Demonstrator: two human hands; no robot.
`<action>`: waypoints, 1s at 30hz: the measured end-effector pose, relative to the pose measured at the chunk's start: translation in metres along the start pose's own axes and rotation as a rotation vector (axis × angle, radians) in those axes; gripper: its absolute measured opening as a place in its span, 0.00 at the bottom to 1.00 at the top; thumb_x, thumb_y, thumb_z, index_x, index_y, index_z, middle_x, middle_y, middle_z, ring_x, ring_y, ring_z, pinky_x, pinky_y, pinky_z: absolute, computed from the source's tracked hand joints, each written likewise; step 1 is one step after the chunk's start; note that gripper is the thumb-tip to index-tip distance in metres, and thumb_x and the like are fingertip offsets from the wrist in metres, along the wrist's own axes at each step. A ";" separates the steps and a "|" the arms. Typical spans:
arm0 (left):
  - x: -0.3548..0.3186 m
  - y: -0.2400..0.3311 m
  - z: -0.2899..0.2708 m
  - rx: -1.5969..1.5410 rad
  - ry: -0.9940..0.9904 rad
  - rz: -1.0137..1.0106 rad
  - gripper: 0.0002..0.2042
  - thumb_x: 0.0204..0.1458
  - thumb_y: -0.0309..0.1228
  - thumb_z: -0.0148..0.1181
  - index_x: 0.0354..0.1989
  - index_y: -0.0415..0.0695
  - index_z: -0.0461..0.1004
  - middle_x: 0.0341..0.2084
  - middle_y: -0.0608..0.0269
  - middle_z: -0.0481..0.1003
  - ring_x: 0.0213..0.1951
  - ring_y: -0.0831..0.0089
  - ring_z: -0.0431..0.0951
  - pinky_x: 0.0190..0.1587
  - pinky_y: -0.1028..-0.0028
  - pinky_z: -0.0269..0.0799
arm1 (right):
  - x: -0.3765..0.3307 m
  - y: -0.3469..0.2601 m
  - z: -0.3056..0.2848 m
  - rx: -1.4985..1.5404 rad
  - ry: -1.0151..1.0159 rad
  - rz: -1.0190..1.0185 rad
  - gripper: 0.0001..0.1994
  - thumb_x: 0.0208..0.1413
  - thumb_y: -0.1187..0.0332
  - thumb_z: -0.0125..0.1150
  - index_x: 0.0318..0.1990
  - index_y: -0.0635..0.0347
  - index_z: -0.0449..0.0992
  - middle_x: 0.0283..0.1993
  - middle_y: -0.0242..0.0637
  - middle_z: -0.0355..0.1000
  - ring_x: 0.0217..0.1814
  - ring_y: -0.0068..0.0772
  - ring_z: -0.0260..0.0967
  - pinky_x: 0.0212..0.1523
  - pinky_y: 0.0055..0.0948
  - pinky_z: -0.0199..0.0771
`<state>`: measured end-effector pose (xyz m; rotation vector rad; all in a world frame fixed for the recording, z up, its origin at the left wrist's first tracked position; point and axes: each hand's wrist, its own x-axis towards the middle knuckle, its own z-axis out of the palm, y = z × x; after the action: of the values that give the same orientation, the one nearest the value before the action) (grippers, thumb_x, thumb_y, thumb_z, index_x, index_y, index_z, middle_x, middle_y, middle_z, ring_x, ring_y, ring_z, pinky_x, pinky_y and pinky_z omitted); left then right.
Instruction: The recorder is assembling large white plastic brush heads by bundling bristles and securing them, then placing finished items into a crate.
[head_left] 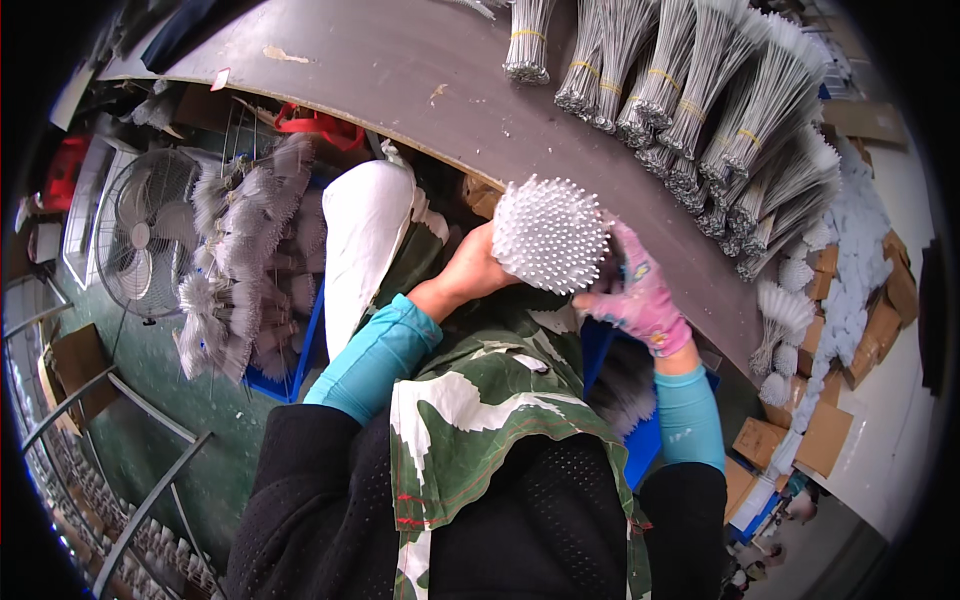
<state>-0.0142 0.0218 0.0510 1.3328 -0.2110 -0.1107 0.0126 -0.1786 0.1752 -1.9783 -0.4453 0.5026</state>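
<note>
A round bundle of thin white rods [550,235] shows its tips toward the camera, just below the edge of a dark curved table [400,70]. My left hand [472,268], bare, grips the bundle from its left side. My right hand [640,295], in a pink patterned glove, holds the bundle's right side with its fingers curled around it. Both forearms wear light blue sleeve covers, and a camouflage apron hangs below the hands.
Several banded bundles of grey wire stems [690,90] lie on the table's right half. White fluffy brush heads [790,310] pile at the far right by cardboard boxes [880,320]. Grey brush heads [245,260], a white sack [365,235] and a floor fan [145,230] stand left.
</note>
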 end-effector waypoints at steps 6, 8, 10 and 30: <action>0.011 0.013 -0.006 0.046 -0.170 -0.150 0.41 0.34 0.29 0.73 0.59 0.38 0.57 0.53 0.58 0.67 0.55 0.71 0.65 0.59 0.69 0.59 | 0.003 0.036 0.039 0.214 0.159 0.011 0.46 0.30 0.65 0.78 0.59 0.61 0.55 0.55 0.36 0.64 0.56 0.31 0.63 0.57 0.31 0.63; 0.005 0.000 0.002 0.012 0.065 0.022 0.47 0.32 0.30 0.74 0.62 0.37 0.50 0.55 0.54 0.64 0.57 0.68 0.63 0.59 0.68 0.58 | 0.004 0.037 0.048 0.208 0.203 0.007 0.45 0.32 0.67 0.78 0.59 0.61 0.54 0.55 0.36 0.64 0.56 0.30 0.63 0.56 0.31 0.64; -0.002 -0.006 0.010 0.099 0.192 0.066 0.52 0.28 0.31 0.76 0.62 0.36 0.46 0.54 0.50 0.63 0.58 0.64 0.62 0.60 0.66 0.57 | 0.001 0.035 0.056 0.314 0.315 0.028 0.43 0.34 0.69 0.76 0.59 0.61 0.55 0.55 0.37 0.63 0.56 0.30 0.63 0.56 0.31 0.64; -0.007 -0.041 0.005 0.186 0.268 -0.056 0.14 0.47 0.23 0.59 0.45 0.39 0.73 0.37 0.60 0.78 0.40 0.77 0.75 0.42 0.74 0.70 | -0.016 0.014 0.035 -0.011 0.219 0.087 0.24 0.49 0.77 0.57 0.56 0.64 0.61 0.48 0.43 0.70 0.46 0.34 0.71 0.50 0.29 0.68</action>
<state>-0.0205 0.0092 0.0118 1.5232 0.0443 0.0415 -0.0179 -0.1661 0.1507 -2.0430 -0.2267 0.3325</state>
